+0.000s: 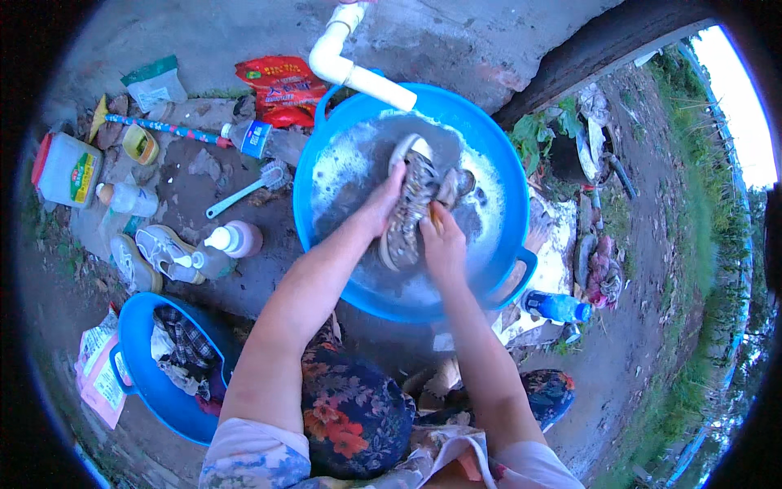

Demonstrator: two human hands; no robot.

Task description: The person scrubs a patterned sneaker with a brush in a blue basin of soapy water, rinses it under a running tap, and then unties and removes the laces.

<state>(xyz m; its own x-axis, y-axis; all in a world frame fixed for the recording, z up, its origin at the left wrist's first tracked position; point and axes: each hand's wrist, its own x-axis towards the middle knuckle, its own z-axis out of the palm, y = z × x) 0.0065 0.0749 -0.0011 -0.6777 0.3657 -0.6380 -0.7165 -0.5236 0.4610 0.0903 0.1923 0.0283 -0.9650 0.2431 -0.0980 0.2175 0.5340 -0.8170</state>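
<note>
A patterned grey-brown sneaker (414,183) with a pale toe is held over dirty, sudsy water in a large round blue basin (513,196). My left hand (384,200) is closed around the sneaker's left side. Against its right side, my right hand (444,244) is closed on a small yellow-orange thing (438,218), mostly hidden by the fingers. Just beyond that hand sits a grey-brown lump (456,187), perhaps a second shoe; its shape is unclear.
A white pipe (350,73) overhangs the basin's far rim. At left are a scrub brush (244,191), a pump bottle (236,239) and pale shoes (163,248). A blue tub (155,383) with clothes stands near left. One blue bottle (554,306) lies right.
</note>
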